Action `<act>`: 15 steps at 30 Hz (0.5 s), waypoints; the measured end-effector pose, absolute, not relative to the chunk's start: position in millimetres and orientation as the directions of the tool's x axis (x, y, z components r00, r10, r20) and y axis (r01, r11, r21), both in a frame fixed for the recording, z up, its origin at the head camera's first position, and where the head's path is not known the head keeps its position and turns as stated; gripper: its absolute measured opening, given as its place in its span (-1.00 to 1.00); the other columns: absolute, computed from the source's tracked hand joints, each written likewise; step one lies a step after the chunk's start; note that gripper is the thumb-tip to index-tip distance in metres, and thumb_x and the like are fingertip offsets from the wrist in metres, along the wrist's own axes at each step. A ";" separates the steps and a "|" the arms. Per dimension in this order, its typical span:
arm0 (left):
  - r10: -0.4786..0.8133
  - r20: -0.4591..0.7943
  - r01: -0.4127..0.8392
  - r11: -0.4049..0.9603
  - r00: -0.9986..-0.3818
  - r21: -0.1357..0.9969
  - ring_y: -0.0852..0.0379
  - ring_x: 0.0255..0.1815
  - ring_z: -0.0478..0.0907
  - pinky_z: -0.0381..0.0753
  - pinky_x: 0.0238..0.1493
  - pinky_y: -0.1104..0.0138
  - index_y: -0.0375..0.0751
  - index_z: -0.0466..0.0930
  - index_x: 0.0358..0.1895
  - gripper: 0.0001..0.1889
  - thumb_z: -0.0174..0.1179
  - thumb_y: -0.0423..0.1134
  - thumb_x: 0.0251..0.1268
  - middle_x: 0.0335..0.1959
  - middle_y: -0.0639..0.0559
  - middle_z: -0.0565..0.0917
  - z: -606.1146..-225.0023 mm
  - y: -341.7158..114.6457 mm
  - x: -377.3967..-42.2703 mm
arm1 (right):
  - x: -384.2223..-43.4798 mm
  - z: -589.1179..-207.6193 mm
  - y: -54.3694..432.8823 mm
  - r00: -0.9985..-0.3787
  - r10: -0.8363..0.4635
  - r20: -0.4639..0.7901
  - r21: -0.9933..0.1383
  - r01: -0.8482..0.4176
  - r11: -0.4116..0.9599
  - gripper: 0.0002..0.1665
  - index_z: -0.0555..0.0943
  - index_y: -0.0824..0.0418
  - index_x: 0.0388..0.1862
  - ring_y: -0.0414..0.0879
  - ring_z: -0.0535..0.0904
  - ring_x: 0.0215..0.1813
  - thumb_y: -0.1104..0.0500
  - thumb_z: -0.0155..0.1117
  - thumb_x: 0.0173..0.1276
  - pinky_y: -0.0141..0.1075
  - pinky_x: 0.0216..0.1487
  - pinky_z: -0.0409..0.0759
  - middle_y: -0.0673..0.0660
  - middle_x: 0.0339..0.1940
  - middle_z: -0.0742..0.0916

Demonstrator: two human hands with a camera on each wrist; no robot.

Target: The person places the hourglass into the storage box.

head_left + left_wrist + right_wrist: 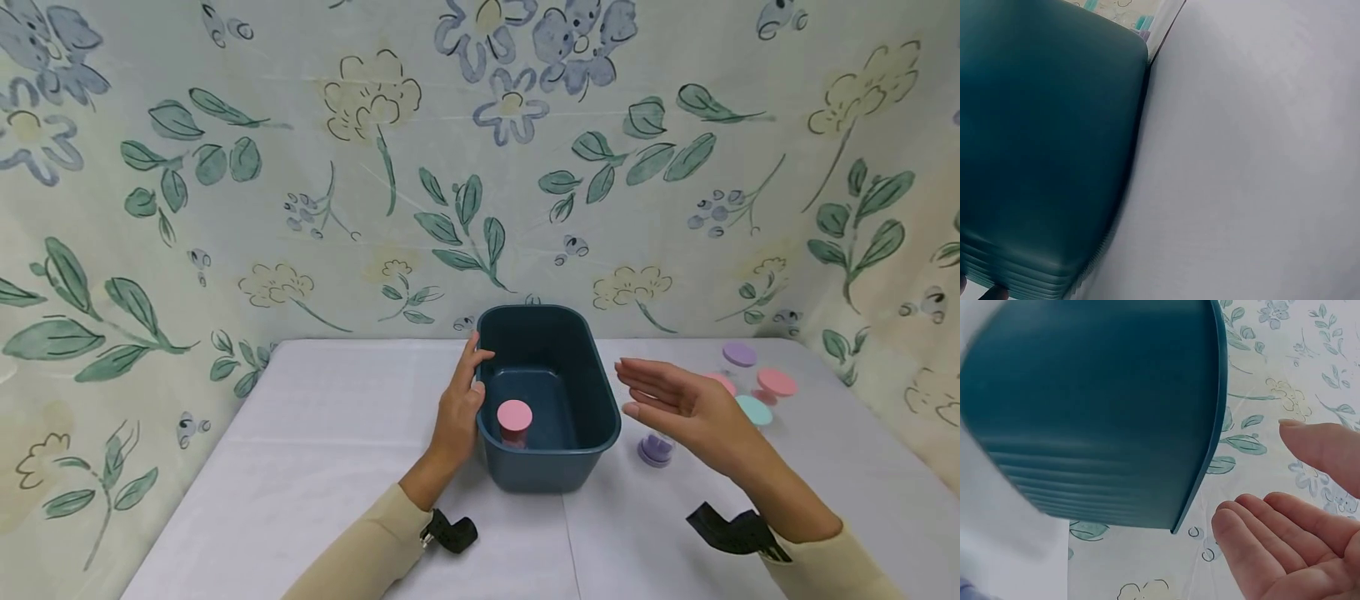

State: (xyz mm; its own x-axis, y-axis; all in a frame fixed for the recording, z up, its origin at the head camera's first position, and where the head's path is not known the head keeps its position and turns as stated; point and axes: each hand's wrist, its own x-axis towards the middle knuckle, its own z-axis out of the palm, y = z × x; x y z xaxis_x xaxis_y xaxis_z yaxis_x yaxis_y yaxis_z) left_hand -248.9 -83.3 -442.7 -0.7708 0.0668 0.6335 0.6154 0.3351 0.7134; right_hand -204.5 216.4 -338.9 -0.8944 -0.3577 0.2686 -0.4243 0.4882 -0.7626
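Left hand (453,417) lies along the near-left side of the blue bin (538,471), its fingers extended at the rim, one bent slightly over it; whether it grips firmly, I cannot tell. Right hand (693,408) is spread flat with the thumb apart, holds nothing, and hovers off the opposite wall. So the bin stands between the two hands, upright on the white table (337,433). It looks like thin, stiff plastic, light and hard to break, though its smooth walls may slip; the rim, or both long sides under it, would give the surest hold. Inside, close to the left hand, stands a pink-lidded jar (514,418), likely light and rigid, best pinched by its lid. Below the right hand, on its bin side, sits a purple jar (656,451). Beyond that hand are four lidded jars (776,383), one lid purple, two pink, one teal. Farther out from both hands hangs a floral cloth (337,242). No brand, label or writing can be read on any of them.
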 end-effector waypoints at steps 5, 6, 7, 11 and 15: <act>0.076 0.630 0.617 0.321 -0.773 0.718 0.08 0.54 -0.02 0.05 0.42 -0.11 -0.06 0.30 0.35 -0.51 -0.33 -0.13 0.42 0.55 0.05 0.04 -442.4 -83.0 -248.6 | -201.0 -339.0 226.5 -0.880 -0.357 0.314 -0.753 -0.460 0.471 -0.34 0.42 0.23 0.35 -0.27 0.57 0.16 0.14 0.34 0.28 -0.52 -0.03 0.54 0.22 0.27 0.57; 0.077 0.628 0.616 0.319 -0.774 0.720 0.07 0.54 -0.02 0.04 0.42 -0.12 -0.06 0.30 0.35 -0.51 -0.33 -0.13 0.42 0.55 0.05 0.04 -442.5 -82.9 -248.6 | -200.1 -339.6 228.6 -0.882 -0.349 0.316 -0.756 -0.456 0.469 -0.34 0.42 0.23 0.34 -0.32 0.57 0.14 0.15 0.35 0.28 -0.52 -0.04 0.54 0.21 0.26 0.57; 0.077 0.627 0.615 0.319 -0.775 0.721 0.07 0.54 -0.02 0.04 0.42 -0.12 -0.06 0.30 0.35 -0.51 -0.33 -0.13 0.41 0.56 0.05 0.03 -442.7 -82.7 -248.5 | -198.9 -340.3 230.8 -0.885 -0.341 0.316 -0.763 -0.451 0.464 -0.35 0.43 0.22 0.33 -0.35 0.57 0.13 0.15 0.35 0.28 -0.51 -0.04 0.54 0.21 0.26 0.58; 0.079 0.625 0.613 0.318 -0.777 0.723 0.06 0.54 -0.02 0.03 0.42 -0.12 -0.06 0.30 0.35 -0.51 -0.33 -0.13 0.41 0.56 0.06 0.03 -443.5 -82.3 -248.3 | -193.8 -343.1 238.9 -0.904 -0.302 0.304 -0.762 -0.421 0.492 -0.36 0.43 0.18 0.33 -0.40 0.56 0.11 0.13 0.34 0.29 -0.51 -0.06 0.56 0.20 0.26 0.58; 0.080 0.629 0.619 0.309 -0.774 0.722 0.06 0.54 -0.03 0.02 0.42 -0.12 -0.07 0.29 0.35 -0.51 -0.32 -0.12 0.41 0.56 0.05 0.02 -444.2 -82.0 -248.7 | -190.2 -343.7 245.0 -0.916 -0.269 0.298 -0.734 -0.400 0.549 -0.35 0.43 0.14 0.34 -0.45 0.55 0.09 0.08 0.34 0.29 -0.52 -0.11 0.57 0.19 0.27 0.57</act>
State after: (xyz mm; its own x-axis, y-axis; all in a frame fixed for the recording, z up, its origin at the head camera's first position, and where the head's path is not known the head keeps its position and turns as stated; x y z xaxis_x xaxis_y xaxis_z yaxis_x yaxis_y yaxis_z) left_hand -248.7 -82.0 -444.2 -0.7737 0.0796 0.6285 0.6186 0.3093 0.7222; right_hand -190.2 245.0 -343.7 -0.9159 -0.2685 0.2982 -0.3999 0.5492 -0.7338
